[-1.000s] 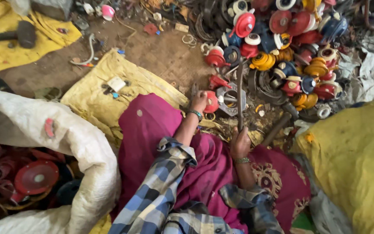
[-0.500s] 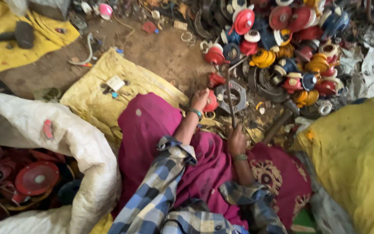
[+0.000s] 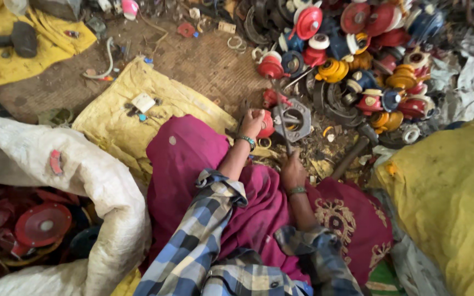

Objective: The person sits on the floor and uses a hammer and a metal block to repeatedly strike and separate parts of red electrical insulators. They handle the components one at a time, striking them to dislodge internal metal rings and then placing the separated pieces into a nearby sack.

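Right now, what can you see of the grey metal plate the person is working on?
The grey metal plate looks like a flat, dull steel frame with an open centre and rounded corners. It lies on the littered ground before the pile of coloured parts. The left hand holds a red part against its edge; the right hand grips a thin rod that crosses it.

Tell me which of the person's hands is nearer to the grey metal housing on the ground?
Left. The left hand is close beside the grey metal housing, gripping a red part next to it. The right hand is lower, holding a thin metal rod that crosses the housing.
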A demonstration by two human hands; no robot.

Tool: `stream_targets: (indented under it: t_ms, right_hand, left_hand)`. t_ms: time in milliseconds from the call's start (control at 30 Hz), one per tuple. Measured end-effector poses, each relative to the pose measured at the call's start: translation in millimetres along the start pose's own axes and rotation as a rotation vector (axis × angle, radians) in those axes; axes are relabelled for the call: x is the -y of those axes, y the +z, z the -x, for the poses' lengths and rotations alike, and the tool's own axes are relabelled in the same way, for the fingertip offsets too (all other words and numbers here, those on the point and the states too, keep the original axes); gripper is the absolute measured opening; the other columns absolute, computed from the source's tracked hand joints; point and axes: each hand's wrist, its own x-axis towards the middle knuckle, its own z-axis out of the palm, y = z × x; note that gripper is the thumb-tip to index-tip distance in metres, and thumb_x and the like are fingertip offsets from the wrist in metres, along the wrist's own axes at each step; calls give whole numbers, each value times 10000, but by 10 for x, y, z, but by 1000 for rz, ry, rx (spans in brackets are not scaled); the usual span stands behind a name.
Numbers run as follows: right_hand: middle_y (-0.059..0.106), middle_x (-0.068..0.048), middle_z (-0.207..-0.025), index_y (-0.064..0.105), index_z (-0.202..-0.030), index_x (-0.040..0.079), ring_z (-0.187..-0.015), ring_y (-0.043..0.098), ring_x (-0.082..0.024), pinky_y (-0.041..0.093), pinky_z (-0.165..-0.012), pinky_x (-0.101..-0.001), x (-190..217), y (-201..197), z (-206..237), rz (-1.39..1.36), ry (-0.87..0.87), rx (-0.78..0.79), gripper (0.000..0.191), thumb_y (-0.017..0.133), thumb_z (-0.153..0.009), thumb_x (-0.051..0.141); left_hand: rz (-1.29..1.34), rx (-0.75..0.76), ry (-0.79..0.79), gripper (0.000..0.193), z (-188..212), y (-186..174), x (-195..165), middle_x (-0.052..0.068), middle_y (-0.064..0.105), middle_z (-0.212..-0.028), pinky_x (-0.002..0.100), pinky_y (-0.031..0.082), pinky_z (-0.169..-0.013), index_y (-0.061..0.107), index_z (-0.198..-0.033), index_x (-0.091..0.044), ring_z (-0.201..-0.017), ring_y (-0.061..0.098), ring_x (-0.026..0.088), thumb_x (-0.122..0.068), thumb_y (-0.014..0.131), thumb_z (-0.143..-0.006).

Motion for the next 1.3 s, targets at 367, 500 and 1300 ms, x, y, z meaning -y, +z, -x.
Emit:
stream_targets:
  t_ms: [367,500,1300]
  right_hand:
    - [657,-330,-831,536,-1026,6,-760,628,-544,467,-652,-627,-94,-75,36,-85,70,-98,372,546,-1048,377]
    - [660,-324,-839,535,-1025,2,-762,627,-544,468,-656,-627,-63,-82,15,-106,75,-91,379,535,-1056,380]
    - [665,-286,-831,521,-1112,-3,-722,633,-506,471,-623,-591,-78,-22,26,-12,-33,-54,314,592,-1025,291]
  left_hand:
    - [244,50,97,368,40,18,-38,61,661,-996,345,540,-830,639,-1061,-22,-917,620,177,-278,823,-870]
    - [25,45,335,581,56,23,-30,101,659,-1105,352,546,-895,592,-1198,-18,-1006,649,203,-247,886,-753]
    - [-743,162,171,919,58,-179,141,143,743,-1090,422,564,-890,652,-1194,-113,-991,724,327,-440,1033,-425]
